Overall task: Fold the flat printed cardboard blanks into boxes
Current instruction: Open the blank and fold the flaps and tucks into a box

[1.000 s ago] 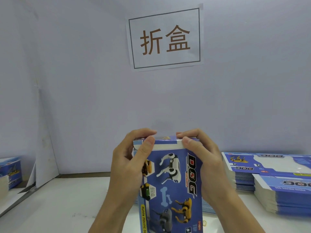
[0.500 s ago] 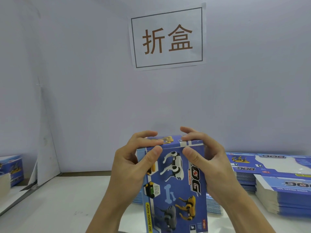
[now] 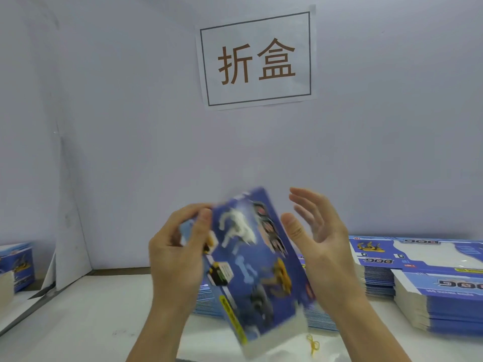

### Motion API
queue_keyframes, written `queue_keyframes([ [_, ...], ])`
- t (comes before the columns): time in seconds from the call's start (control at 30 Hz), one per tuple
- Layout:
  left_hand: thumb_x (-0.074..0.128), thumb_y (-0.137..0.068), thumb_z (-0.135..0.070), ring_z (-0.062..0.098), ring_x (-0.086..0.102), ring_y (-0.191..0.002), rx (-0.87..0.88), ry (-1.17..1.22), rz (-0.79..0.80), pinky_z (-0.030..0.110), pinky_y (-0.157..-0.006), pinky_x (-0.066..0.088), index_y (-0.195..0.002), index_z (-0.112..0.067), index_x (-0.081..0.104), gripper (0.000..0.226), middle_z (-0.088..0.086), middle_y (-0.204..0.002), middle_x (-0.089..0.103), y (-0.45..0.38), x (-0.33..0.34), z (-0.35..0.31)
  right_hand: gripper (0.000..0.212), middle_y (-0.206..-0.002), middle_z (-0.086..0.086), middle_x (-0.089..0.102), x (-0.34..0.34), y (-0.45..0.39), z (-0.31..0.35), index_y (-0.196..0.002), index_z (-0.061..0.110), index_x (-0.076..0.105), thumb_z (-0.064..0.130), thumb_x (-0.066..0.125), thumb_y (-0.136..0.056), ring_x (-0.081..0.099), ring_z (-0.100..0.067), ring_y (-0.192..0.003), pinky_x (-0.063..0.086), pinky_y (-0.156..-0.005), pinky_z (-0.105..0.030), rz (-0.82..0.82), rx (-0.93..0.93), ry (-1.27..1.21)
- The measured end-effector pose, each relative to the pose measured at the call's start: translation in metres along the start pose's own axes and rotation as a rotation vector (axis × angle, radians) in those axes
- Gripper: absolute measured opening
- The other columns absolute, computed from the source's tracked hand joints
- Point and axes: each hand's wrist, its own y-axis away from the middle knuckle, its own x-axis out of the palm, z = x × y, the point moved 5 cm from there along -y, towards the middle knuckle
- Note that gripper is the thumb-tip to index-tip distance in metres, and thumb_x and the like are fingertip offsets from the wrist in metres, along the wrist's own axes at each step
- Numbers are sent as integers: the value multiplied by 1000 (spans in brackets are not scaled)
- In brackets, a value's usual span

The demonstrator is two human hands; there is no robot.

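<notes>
Left hand [image 3: 177,259] gripped the upper left edge of the blurred blue printed cardboard box [image 3: 253,267], which was tilted above the white table [image 3: 78,322]. Right hand [image 3: 318,236] was spread wide just beside the box, with fingers straight.

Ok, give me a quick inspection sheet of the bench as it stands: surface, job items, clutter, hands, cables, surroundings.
Surface: white tabletop, faint scuffs.
Job's things: blue printed cardboard box held tilted above the table, motion-blurred; stacks of flat blue printed blanks on the right, more behind the box.
Clutter: small yellow rubber band on the table under the box.
Hands: left hand grips the box's left edge, thumb on the front; right hand open, fingers spread, apparently off the box.
Cables: nothing seen.
Surroundings: pale wall with a white paper sign in brown characters; blue printed boxes at far left.
</notes>
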Motion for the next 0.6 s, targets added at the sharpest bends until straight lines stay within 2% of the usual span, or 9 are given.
queue_keyframes([
  [0.07, 71, -72, -56, 8, 58, -61, -82, 70, -313, 38, -65, 52, -85, -35, 72, 25, -12, -72, 67, -4, -24, 13, 18, -106, 15, 67, -5, -2, -1, -101, 39, 65, 31, 75, -87, 62, -6, -106, 49, -86, -27, -107, -41, 145],
  [0.13, 72, -76, -58, 7, 65, -67, -176, 128, -579, 37, -66, 56, -87, -35, 62, 27, -14, -79, 69, -2, -47, 28, 10, -83, 10, 66, -5, -4, -3, -90, 28, 69, 18, 69, -93, 59, -10, -76, 46, -66, -20, -50, 1, 246],
  [0.17, 71, -82, -58, 7, 67, -70, -238, 147, -692, 34, -64, 58, -89, -35, 57, 27, -12, -92, 70, 1, -55, 36, 13, -75, 5, 67, -2, -4, -6, -86, 23, 72, 19, 65, -96, 56, -11, -66, 44, -59, -19, 81, 94, 251],
  [0.23, 65, -88, -59, 12, 69, -83, -392, 148, -876, 37, -69, 61, -97, -32, 48, 33, 2, -125, 59, 9, -66, 50, 27, -81, -2, 75, 18, 9, -16, -93, 18, 74, 39, 57, -100, 62, -13, -65, 47, -60, -21, 533, 377, 258],
  [0.3, 59, -92, -58, 19, 69, -93, -489, 197, -919, 47, -78, 61, -108, -29, 41, 38, 5, -127, 53, 16, -63, 58, 65, -99, 0, 77, 34, 32, -29, -108, 17, 69, 75, 52, -84, 73, -13, -81, 57, -71, -25, 865, 603, 391],
  [0.37, 59, -95, -51, 28, 68, -104, -535, 288, -774, 55, -84, 58, -113, -25, 41, 37, 0, -106, 61, 18, -43, 58, 94, -110, 3, 72, 43, 40, -43, -116, 21, 59, 95, 51, -58, 72, -15, -99, 62, -83, -33, 806, 680, 456],
  [0.47, 73, -81, -41, 34, 68, -100, -606, 347, -361, 53, -80, 59, -126, -15, 49, 57, 2, -85, 72, 20, -1, 56, 120, -118, 7, 65, 44, 34, -54, -150, 38, 25, 86, 61, -46, 64, -22, -111, 60, -88, -43, 345, 731, 139],
  [0.53, 81, -64, -35, 30, 72, -97, -669, 376, -64, 50, -76, 62, -132, -23, 48, 77, 5, -94, 77, 29, 25, 56, 108, -114, 10, 71, 31, 20, -58, -149, 48, 25, 71, 71, -53, 65, -25, -113, 55, -92, -49, 40, 600, -220],
  [0.6, 89, -62, -29, 27, 73, -101, -740, 360, 187, 49, -80, 61, -133, -34, 44, 84, 9, -107, 76, 43, 44, 58, 89, -105, 6, 76, 8, 8, -56, -140, 43, 41, 55, 77, -61, 69, -26, -106, 50, -92, -49, -143, 470, -405],
])
